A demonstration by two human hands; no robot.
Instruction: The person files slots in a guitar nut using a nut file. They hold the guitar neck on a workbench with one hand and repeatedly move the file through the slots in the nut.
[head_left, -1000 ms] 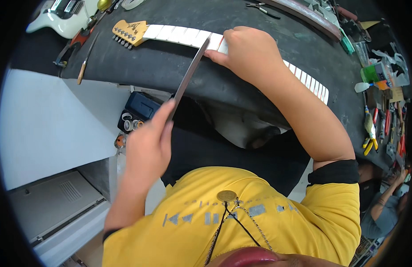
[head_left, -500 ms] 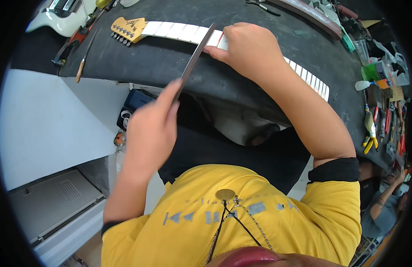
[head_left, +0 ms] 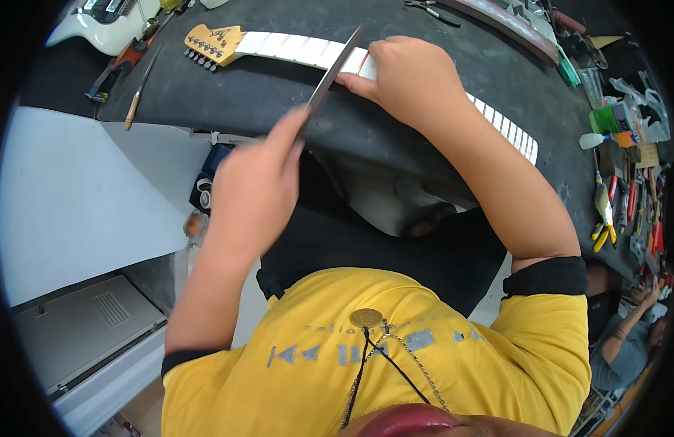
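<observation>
A guitar neck (head_left: 297, 49) lies across the dark bench, its fingerboard covered in white strips between the frets. Its wooden headstock (head_left: 213, 45) with tuning pegs points left. My left hand (head_left: 257, 182) is closed round the lower end of a long, flat metal file (head_left: 335, 76), whose blade slants up across the edge of the neck. Whether the blade touches a fret or only the neck's edge, I cannot tell. My right hand (head_left: 413, 76) wraps over the neck just right of the file, its thumb along the near side, hiding the frets beneath.
A thin tool with a wooden handle (head_left: 133, 109) and a red-and-black clamp (head_left: 122, 65) lie at the left, by a white guitar body (head_left: 104, 33). Pliers (head_left: 431, 11) rest at the far side. Yellow-handled pliers (head_left: 605, 226) and several tools crowd the right, where another person (head_left: 621, 349) sits.
My left hand has pushed the file farther away and slightly right, so its tip reaches past the neck more. My right hand stays on the neck.
</observation>
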